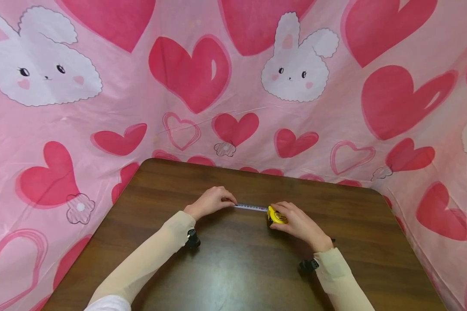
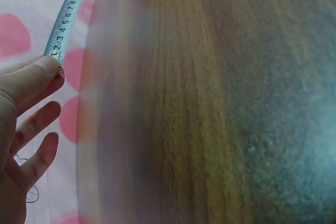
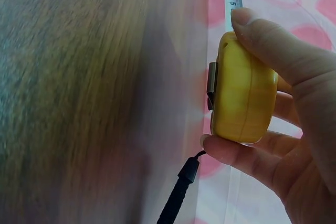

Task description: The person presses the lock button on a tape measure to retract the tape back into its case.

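Observation:
A yellow tape measure (image 1: 277, 215) is held in my right hand (image 1: 297, 222), its case gripped between thumb and fingers. A short length of its white blade (image 1: 251, 207) is drawn out to the left. My left hand (image 1: 212, 201) pinches the blade's free end between thumb and forefinger, the other fingers loosely bent, as the left wrist view shows. Numbers up to about 9 can be read on the blade (image 2: 65, 19). In the right wrist view the yellow case (image 3: 244, 93) has a metal clip (image 3: 211, 85) on its side, and a black strap (image 3: 178, 190) hangs from it.
Both hands are above a dark brown wooden table (image 1: 225, 263) with rounded far corners. Pink cloth (image 1: 249, 95) printed with hearts and rabbits hangs behind and at both sides. Each wrist wears a small black camera (image 1: 193, 239).

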The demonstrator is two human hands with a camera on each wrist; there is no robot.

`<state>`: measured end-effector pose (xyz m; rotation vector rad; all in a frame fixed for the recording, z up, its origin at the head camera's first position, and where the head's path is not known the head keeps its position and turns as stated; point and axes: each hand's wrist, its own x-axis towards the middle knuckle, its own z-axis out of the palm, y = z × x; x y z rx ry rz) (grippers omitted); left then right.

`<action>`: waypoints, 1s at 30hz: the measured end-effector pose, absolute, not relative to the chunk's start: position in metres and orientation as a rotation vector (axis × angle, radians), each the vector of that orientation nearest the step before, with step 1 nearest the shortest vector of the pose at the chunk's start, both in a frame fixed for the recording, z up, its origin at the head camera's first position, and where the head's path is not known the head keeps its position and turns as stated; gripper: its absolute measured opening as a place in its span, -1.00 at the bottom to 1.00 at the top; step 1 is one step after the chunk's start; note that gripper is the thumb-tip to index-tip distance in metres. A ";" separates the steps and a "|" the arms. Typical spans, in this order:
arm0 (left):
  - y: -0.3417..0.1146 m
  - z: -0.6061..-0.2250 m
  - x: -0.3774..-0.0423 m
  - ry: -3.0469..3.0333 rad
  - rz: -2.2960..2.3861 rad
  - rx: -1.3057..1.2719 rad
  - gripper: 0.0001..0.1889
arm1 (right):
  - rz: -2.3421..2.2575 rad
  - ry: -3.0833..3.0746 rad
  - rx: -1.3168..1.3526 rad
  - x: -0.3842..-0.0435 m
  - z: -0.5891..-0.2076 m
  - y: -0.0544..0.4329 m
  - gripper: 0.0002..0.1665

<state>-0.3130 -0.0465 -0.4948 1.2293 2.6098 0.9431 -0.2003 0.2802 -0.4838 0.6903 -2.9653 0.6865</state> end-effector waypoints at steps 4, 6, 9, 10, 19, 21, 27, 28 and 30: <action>-0.044 -0.496 -0.312 2.612 0.931 1.245 -0.84 | 0.691 -2.964 0.694 -0.200 -0.485 0.278 -0.21; -0.043 -0.497 -0.312 2.614 0.927 1.256 -0.85 | 0.697 -2.974 0.682 -0.199 -0.485 0.277 -0.21; -0.040 -0.496 -0.311 2.612 0.915 1.268 -0.85 | 0.702 -2.994 0.657 -0.200 -0.485 0.275 -0.20; -0.039 -0.496 -0.311 2.611 0.912 1.275 -0.86 | 0.700 -3.000 0.650 -0.200 -0.485 0.275 -0.20; -0.033 -0.496 -0.310 2.593 0.917 1.314 -0.86 | 0.719 -2.999 0.658 -0.201 -0.484 0.272 -0.22; -0.032 -0.497 -0.309 2.587 0.925 1.308 -0.86 | 0.721 -3.001 0.663 -0.201 -0.484 0.271 -0.22; -0.029 -0.498 -0.308 2.582 0.928 1.305 -0.86 | 0.712 -3.003 0.673 -0.202 -0.485 0.269 -0.22; -0.028 -0.499 -0.308 2.583 0.925 1.305 -0.86 | 0.711 -3.001 0.676 -0.202 -0.486 0.269 -0.22; -0.027 -0.498 -0.308 2.583 0.921 1.311 -0.86 | 0.707 -2.998 0.679 -0.202 -0.486 0.268 -0.22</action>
